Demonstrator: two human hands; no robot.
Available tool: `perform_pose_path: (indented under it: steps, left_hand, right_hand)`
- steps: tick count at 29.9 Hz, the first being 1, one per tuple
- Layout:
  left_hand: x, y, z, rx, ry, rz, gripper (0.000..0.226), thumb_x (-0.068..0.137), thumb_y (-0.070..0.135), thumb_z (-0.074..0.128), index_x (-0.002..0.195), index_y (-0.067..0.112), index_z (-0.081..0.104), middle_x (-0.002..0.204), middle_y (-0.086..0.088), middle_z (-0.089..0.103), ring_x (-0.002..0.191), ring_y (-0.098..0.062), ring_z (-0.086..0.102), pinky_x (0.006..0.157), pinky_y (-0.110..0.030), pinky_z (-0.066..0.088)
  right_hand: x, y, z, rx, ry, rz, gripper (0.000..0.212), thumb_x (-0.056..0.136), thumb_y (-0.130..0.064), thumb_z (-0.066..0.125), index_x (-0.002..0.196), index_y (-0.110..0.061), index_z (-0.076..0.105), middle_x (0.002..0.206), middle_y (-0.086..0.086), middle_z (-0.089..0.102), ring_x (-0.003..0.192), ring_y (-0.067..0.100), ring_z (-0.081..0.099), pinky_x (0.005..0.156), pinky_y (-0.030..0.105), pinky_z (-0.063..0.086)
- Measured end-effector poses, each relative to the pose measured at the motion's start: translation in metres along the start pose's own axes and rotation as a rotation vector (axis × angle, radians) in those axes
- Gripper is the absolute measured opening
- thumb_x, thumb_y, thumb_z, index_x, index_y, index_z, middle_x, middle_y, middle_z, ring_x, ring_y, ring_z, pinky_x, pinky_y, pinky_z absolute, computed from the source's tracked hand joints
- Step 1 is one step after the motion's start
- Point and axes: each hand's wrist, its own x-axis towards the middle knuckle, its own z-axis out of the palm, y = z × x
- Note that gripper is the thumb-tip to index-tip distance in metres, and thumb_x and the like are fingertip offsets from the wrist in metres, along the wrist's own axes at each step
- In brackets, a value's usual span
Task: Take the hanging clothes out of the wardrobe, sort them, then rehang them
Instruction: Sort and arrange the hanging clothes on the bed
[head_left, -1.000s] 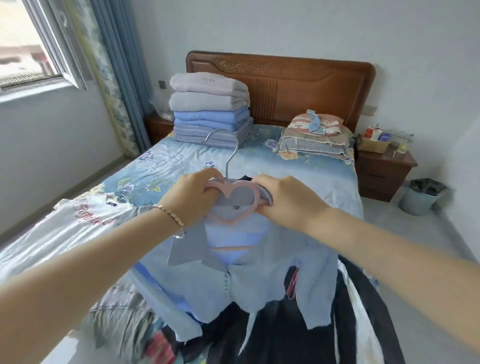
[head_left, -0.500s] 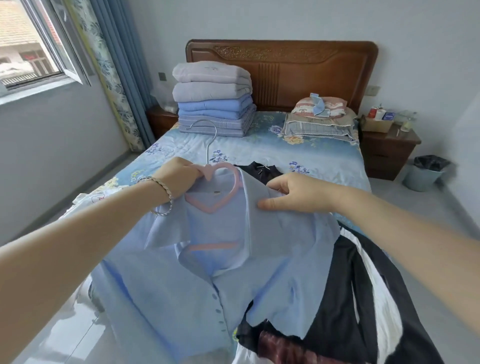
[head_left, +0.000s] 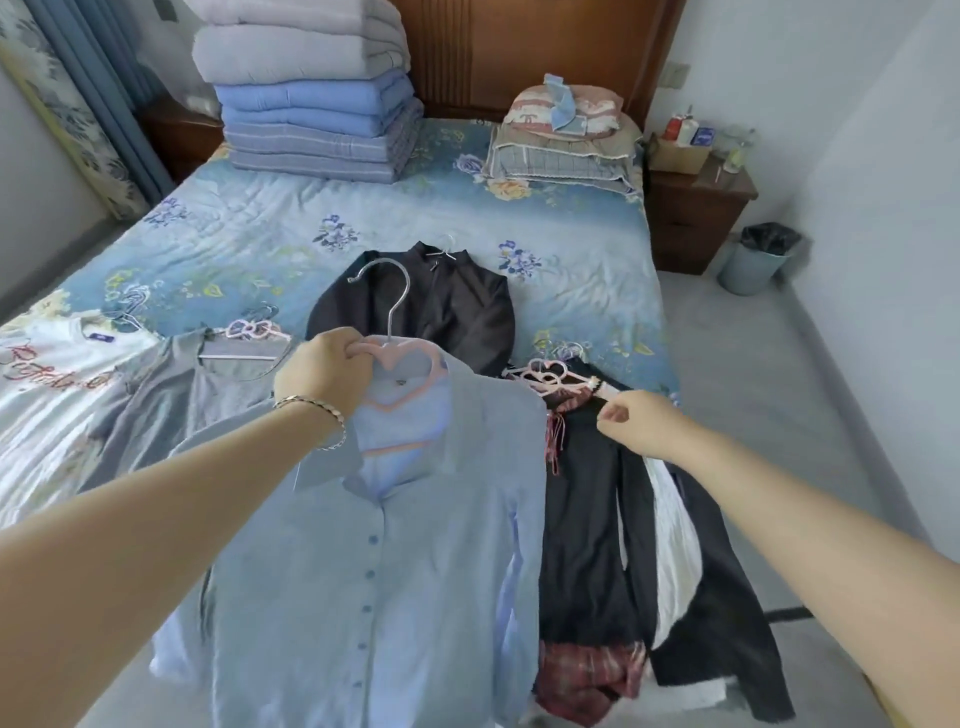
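Half a second ago the right hand (head_left: 636, 423) was pinching the shoulder of the light blue shirt (head_left: 374, 545). It has since let go and swung out to the right of the shirt, over a heap of dark clothes (head_left: 587, 519). The shirt itself has come lower and now lies spread front-up on the foot of the bed (head_left: 260, 234).

The left hand (head_left: 324, 371) grips the pink hanger (head_left: 422, 351) at the shirt's neck, fingers curled round one lobe of its heart-shaped top, with the metal hook standing up above. The right hand's fingers are curled with thumb and fingertips close together. I cannot tell whether they pinch the dark cloth beneath or hold nothing.

The shirt's hem runs off the bottom edge of the view, and its left sleeve is mostly hidden under the left forearm. It is buttoned down the front, with the collar open over the hanger.

Beyond the shirt lies a black jacket (head_left: 441, 312) on its own hanger. To the shirt's left lie a grey top (head_left: 197, 395) and a white T-shirt (head_left: 47, 395) with red lettering.
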Motion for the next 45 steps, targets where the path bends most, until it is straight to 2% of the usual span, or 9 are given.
perform_pose_path:
  steps: [6, 12, 23, 27, 31, 34, 38, 42, 45]
  left_hand:
    - [0.069, 0.033, 0.108, 0.075, -0.060, -0.040, 0.028, 0.067, 0.031, 0.034, 0.074, 0.018, 0.057, 0.075, -0.003, 0.053, 0.076, -0.029, 0.047, 0.065, -0.029, 0.034]
    - [0.148, 0.034, 0.212, 0.226, -0.108, -0.109, 0.027, 0.073, 0.031, 0.040, 0.079, 0.016, 0.060, 0.075, -0.004, 0.056, 0.075, -0.032, 0.049, 0.062, -0.028, 0.032]
    - [0.231, -0.018, 0.335, 0.347, -0.212, -0.153, 0.019, 0.086, 0.021, 0.052, 0.068, 0.014, 0.055, 0.064, -0.003, 0.054, 0.070, -0.031, 0.048, 0.051, -0.026, 0.030]
    - [0.238, -0.025, 0.339, 0.331, -0.256, -0.178, 0.029, 0.089, 0.032, 0.051, 0.069, 0.012, 0.055, 0.060, -0.003, 0.051, 0.066, -0.030, 0.046, 0.051, -0.026, 0.031]
    - [0.236, -0.028, 0.323, 0.409, -0.301, -0.203, 0.036, 0.090, 0.039, 0.051, 0.063, 0.016, 0.050, 0.061, 0.000, 0.052, 0.069, -0.029, 0.051, 0.057, -0.029, 0.033]
    - [0.229, -0.029, 0.300, 0.503, -0.352, -0.193, 0.034, 0.088, 0.046, 0.049, 0.071, 0.018, 0.059, 0.070, 0.002, 0.058, 0.077, -0.028, 0.057, 0.063, -0.028, 0.037]
    - [0.209, -0.028, 0.254, 0.459, -0.376, -0.272, 0.041, 0.083, 0.054, 0.048, 0.071, 0.017, 0.060, 0.068, -0.001, 0.059, 0.072, -0.027, 0.057, 0.056, -0.027, 0.035]
    - [0.183, -0.034, 0.192, 0.322, -0.310, -0.329, 0.057, 0.074, 0.068, 0.039, 0.067, 0.014, 0.058, 0.065, -0.003, 0.058, 0.071, -0.028, 0.057, 0.060, -0.028, 0.036]
    - [0.159, -0.036, 0.140, 0.242, -0.272, -0.361, 0.049, 0.071, 0.061, 0.042, 0.066, 0.014, 0.057, 0.064, -0.003, 0.056, 0.068, -0.027, 0.054, 0.058, -0.028, 0.035]
  right_hand:
    - [0.106, 0.100, 0.028, -0.040, -0.008, 0.165, 0.018, 0.088, -0.015, 0.051, 0.095, -0.014, 0.067, 0.109, 0.006, 0.067, 0.105, 0.026, 0.059, 0.085, 0.028, 0.043]
    - [0.231, 0.167, 0.064, -0.061, -0.073, 0.248, 0.030, 0.088, -0.014, 0.052, 0.117, -0.011, 0.061, 0.125, 0.010, 0.058, 0.115, 0.029, 0.055, 0.094, 0.034, 0.044]
    - [0.418, 0.190, 0.162, -0.198, -0.236, 0.163, 0.049, 0.096, -0.029, 0.046, 0.139, -0.007, 0.035, 0.141, 0.014, 0.041, 0.130, 0.031, 0.039, 0.102, 0.041, 0.037]
    - [0.432, 0.184, 0.173, -0.292, -0.112, 0.164, 0.031, 0.097, -0.023, 0.043, 0.119, -0.006, 0.054, 0.122, 0.014, 0.058, 0.119, 0.032, 0.047, 0.093, 0.038, 0.042]
    - [0.424, 0.182, 0.160, -0.025, -0.192, 0.163, 0.018, 0.094, -0.021, 0.046, 0.079, -0.013, 0.050, 0.091, 0.011, 0.059, 0.095, 0.031, 0.056, 0.074, 0.033, 0.040]
    - [0.403, 0.174, 0.133, 0.193, -0.328, 0.066, 0.012, 0.088, -0.026, 0.057, 0.090, -0.017, 0.065, 0.084, -0.001, 0.067, 0.083, 0.024, 0.063, 0.072, 0.031, 0.049]
    - [0.353, 0.138, 0.104, 0.324, -0.371, -0.007, 0.014, 0.084, -0.024, 0.060, 0.092, -0.031, 0.069, 0.092, 0.004, 0.072, 0.083, 0.030, 0.067, 0.082, 0.047, 0.054]
    - [0.287, 0.096, 0.076, 0.290, -0.145, 0.001, 0.013, 0.090, -0.028, 0.055, 0.098, -0.031, 0.064, 0.090, -0.002, 0.070, 0.086, 0.023, 0.064, 0.082, 0.038, 0.050]
    - [0.226, 0.063, 0.047, 0.192, -0.006, 0.004, 0.014, 0.094, -0.036, 0.046, 0.090, -0.031, 0.059, 0.067, -0.004, 0.060, 0.065, 0.017, 0.057, 0.059, 0.030, 0.040]
